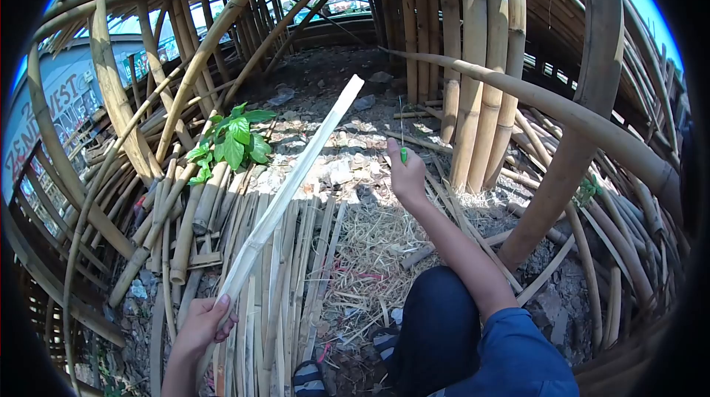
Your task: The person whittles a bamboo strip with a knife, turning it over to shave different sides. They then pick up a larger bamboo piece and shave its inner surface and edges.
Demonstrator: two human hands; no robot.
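Note:
My left hand (pixel 207 323) is closed around the lower part of a long, pale split bamboo strip (pixel 285 194). The strip slants up and away to the right, its far end in the air. In my right hand (pixel 408 174), raised at the middle right, is a green-handled knife (pixel 404 154). Its thin blade points upward and looks almost edge-on. Knife and strip are apart. Below the held strip lies a pile of similar split bamboo strips (pixel 296 249), running away from me, next to my left hand.
Dry shavings (pixel 370 242) cover the ground ahead of my knee (pixel 436 308). Upright bamboo posts (pixel 473 86) stand at right, with a thick curved pole (pixel 547 94) crossing there. A green leafy plant (pixel 235 138) grows among stacked poles at left. Rubble lies farther back under the bamboo roof.

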